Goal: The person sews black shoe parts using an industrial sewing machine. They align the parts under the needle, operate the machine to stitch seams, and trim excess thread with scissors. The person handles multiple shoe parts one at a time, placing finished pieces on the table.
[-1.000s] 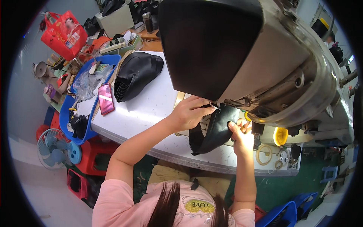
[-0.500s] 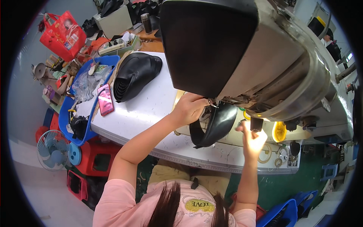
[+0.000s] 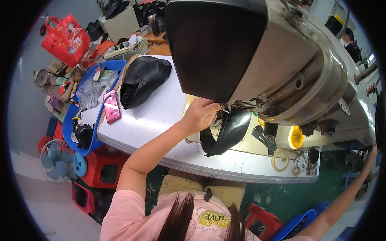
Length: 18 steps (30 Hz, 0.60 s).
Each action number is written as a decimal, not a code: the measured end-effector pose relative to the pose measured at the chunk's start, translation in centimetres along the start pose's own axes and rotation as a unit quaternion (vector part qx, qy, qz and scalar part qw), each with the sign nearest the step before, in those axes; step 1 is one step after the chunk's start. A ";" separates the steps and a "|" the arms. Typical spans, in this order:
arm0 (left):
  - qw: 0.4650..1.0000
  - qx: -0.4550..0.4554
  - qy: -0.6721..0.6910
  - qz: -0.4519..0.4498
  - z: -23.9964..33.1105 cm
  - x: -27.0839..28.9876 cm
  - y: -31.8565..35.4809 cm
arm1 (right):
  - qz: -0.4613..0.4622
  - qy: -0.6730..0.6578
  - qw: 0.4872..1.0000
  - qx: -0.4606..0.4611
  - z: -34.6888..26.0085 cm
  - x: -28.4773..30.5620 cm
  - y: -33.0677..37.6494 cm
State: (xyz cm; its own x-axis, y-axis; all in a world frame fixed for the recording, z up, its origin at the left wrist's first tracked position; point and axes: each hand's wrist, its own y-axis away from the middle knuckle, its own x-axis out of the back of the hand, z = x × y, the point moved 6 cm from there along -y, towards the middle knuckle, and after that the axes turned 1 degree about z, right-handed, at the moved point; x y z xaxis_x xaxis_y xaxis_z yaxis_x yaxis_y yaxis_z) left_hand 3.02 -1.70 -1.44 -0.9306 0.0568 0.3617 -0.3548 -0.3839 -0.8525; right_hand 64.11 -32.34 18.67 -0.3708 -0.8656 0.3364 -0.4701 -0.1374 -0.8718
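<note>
From the head camera, the left arm is stretched far forward over the white table (image 3: 161, 116). The left hand (image 3: 200, 115) is curled, and its fingers are pinched on the top edge of a black curved leather piece (image 3: 226, 132). This piece is held under the big grey sewing machine (image 3: 281, 60), near the middle of the table, and it hangs down toward the near edge. The right arm is reached far out to the right side. The right hand (image 3: 374, 152) is seen at the picture's edge, well apart from the left one; whether it is shut cannot be told. A stack of black pieces (image 3: 142, 80) and a pink phone (image 3: 111, 106) are lying to the left.
</note>
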 end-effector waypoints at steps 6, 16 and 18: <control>1.000 0.010 -0.020 -0.012 0.2 0.2 -0.3 | 0.015 -0.149 0.984 0.096 9.9 -8.6 15.1; 0.999 0.009 -0.031 -0.025 0.6 0.0 -0.2 | -0.036 -0.125 0.983 -0.132 2.4 -1.9 6.5; 0.999 0.006 -0.031 -0.015 0.5 0.0 -0.3 | 0.000 -0.098 0.988 -0.121 3.9 -1.7 8.5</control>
State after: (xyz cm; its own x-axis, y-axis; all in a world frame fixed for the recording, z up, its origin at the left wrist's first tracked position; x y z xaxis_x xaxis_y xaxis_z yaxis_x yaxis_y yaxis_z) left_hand 3.18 -2.09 -1.03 -0.9116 0.0119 0.4108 -0.3818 -0.3941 -0.8360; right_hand 63.90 -33.91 9.28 -0.2193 -0.9458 0.2395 -0.6565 -0.0386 -0.7534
